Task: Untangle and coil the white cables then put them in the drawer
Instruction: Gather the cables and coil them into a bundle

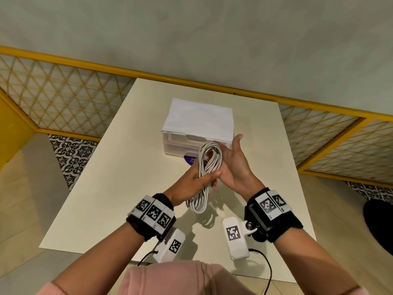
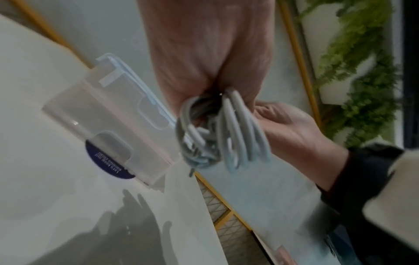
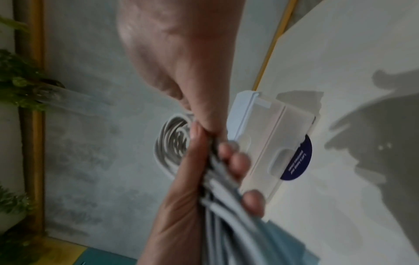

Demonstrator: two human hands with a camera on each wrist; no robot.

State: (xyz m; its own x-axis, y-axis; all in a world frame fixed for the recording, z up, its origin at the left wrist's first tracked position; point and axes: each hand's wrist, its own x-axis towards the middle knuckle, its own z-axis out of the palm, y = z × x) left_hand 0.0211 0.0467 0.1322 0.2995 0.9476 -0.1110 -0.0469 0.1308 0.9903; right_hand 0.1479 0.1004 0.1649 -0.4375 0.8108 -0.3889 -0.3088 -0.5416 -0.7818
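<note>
A bundle of coiled white cables (image 1: 200, 201) hangs in the air over the table, in front of the white drawer unit (image 1: 197, 118). My left hand (image 1: 197, 179) grips the bundle round its middle, thumb across the strands. My right hand (image 1: 234, 165) stands beside the upper loop with its thumb spread up and its fingers straight against that loop. From the left wrist, the cables (image 2: 235, 129) spill out of my left hand (image 2: 204, 53), with the right hand (image 2: 294, 136) behind them. The right wrist view shows the upper loop (image 3: 172, 141) past my right hand (image 3: 181, 53). Both drawers (image 2: 108, 114) look shut.
The beige table (image 1: 106, 188) stands against a grey wall with a yellow rail. A round purple sticker (image 1: 189, 160) lies under the unit's front edge. Yellow-framed lattice panels (image 1: 63, 96) flank the table. A dark object (image 1: 378, 226) sits at the far right.
</note>
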